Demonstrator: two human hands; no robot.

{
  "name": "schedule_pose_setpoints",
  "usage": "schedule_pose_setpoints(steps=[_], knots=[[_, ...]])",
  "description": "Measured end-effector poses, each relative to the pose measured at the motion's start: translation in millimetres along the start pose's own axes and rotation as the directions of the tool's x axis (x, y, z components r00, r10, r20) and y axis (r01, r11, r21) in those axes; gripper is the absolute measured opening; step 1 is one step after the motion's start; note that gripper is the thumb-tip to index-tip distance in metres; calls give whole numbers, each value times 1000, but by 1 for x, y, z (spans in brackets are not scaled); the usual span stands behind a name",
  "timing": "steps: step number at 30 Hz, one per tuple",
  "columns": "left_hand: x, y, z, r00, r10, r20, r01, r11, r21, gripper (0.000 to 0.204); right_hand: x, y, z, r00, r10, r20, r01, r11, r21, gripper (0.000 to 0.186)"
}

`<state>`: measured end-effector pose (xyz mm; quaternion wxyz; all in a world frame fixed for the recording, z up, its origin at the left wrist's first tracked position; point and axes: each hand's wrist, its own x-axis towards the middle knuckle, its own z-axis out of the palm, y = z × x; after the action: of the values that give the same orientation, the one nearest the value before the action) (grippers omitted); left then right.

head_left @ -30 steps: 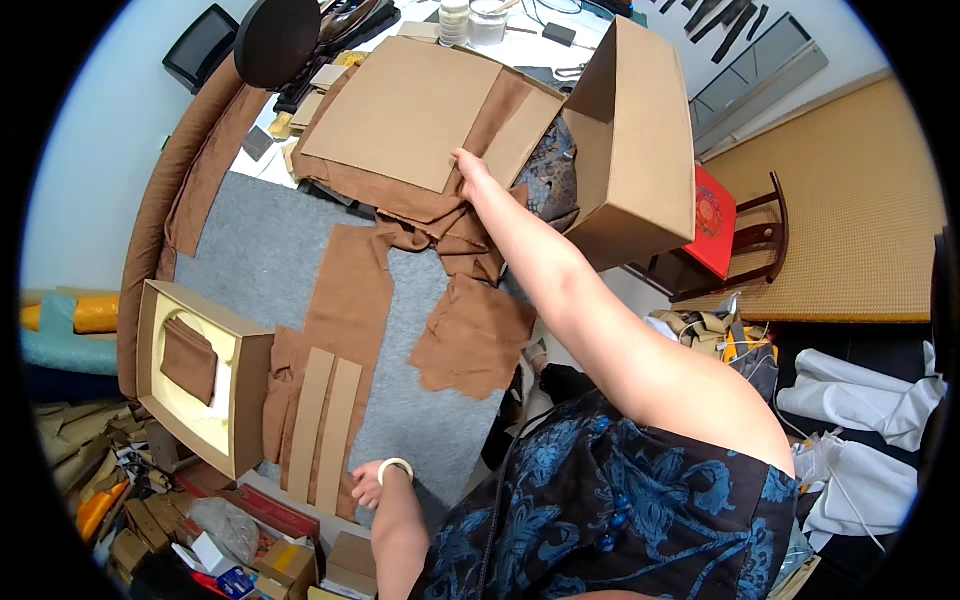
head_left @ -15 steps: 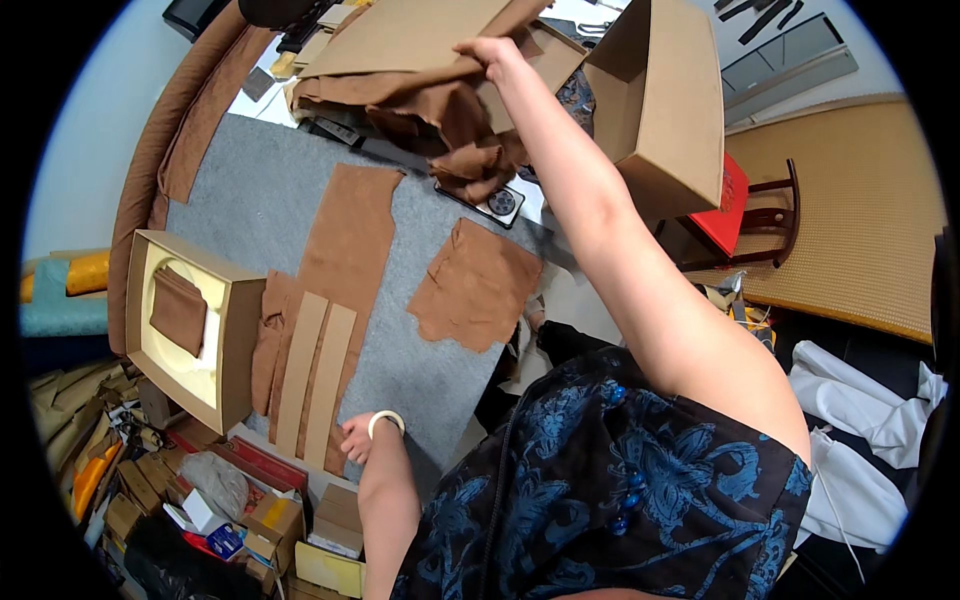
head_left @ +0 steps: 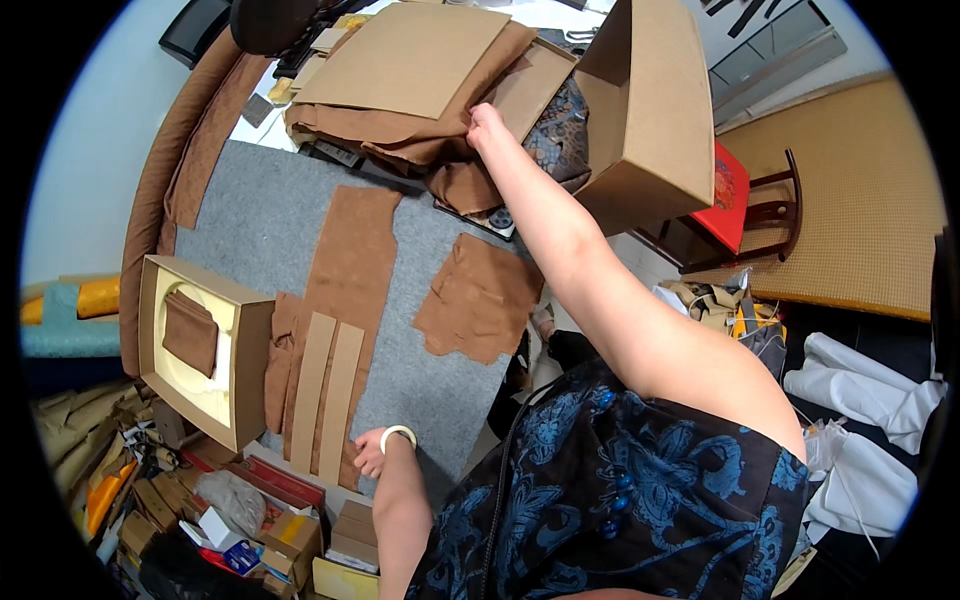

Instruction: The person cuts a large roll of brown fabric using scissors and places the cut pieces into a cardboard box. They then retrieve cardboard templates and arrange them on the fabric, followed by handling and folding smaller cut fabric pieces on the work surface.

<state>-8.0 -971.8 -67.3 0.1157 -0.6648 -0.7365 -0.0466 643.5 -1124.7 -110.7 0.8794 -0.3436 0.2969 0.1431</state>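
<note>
At the far side of the table, my right hand (head_left: 485,122) is closed on the edge of a large brown suede-like leather piece (head_left: 410,146). This leather lies folded and bunched beneath a cardboard sheet (head_left: 410,60). My left hand (head_left: 370,452) is low over the near table edge, fingers loosely bent and apart, holding nothing visible. Beside it are the near ends of two tan card strips, the left strip (head_left: 312,392) and the right strip (head_left: 342,402). Both strips rest on a long brown leather piece (head_left: 352,240). An irregular brown leather piece (head_left: 478,300) lies farther right.
The grey felt table cover (head_left: 250,190) bears an open box (head_left: 205,350) holding folded brown leather. A large cardboard box (head_left: 650,130) and a dark patterned bag (head_left: 560,140) stand far right. A red-seated chair (head_left: 728,200) is beyond. Cluttered small boxes (head_left: 290,540) sit lower left.
My right hand has come down and nearer with the leather edge, which was lifted over the cardboard sheet. The sheet now lies uncovered on top. My left hand has hardly moved.
</note>
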Motion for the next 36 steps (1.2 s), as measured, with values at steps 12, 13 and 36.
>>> schedule_pose_setpoints(steps=[12, 13, 36], knots=[[2, -5, 12, 993, -118, -18, 118, 992, 44, 32, -95, -9, 12, 824, -496, -275, -134, 300, -945, 23], [2, -4, 11, 999, -45, 0, 45, 999, 16, 32, -94, -8, 16, 766, -521, -377, -184, 385, -905, 13], [2, 2, -2, 962, -271, -21, 271, 959, 86, 34, -138, -26, -17, 739, -394, 546, 152, -692, -705, 52]])
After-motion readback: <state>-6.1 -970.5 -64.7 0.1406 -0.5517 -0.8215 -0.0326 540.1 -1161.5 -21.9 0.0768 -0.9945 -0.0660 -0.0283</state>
